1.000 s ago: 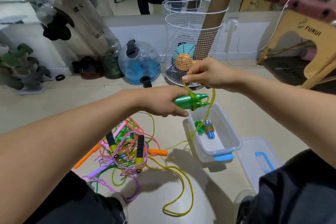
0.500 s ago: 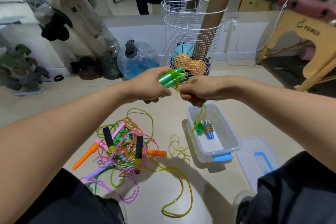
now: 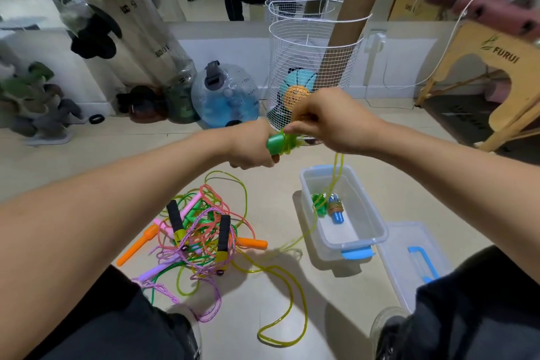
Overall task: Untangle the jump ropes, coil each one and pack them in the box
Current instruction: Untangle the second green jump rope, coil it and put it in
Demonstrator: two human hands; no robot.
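Right hand (image 3: 327,123) raised, rope (image 3: 336,175) wound tighter

Head camera looks down, close over floor (image 3: 263,316).

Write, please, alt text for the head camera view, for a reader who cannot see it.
A person's left hand grips green jump rope handles while the right hand winds the yellow-green rope around them, above a clear plastic box that holds a coiled rope. A tangle of coloured ropes lies on the floor to the left.
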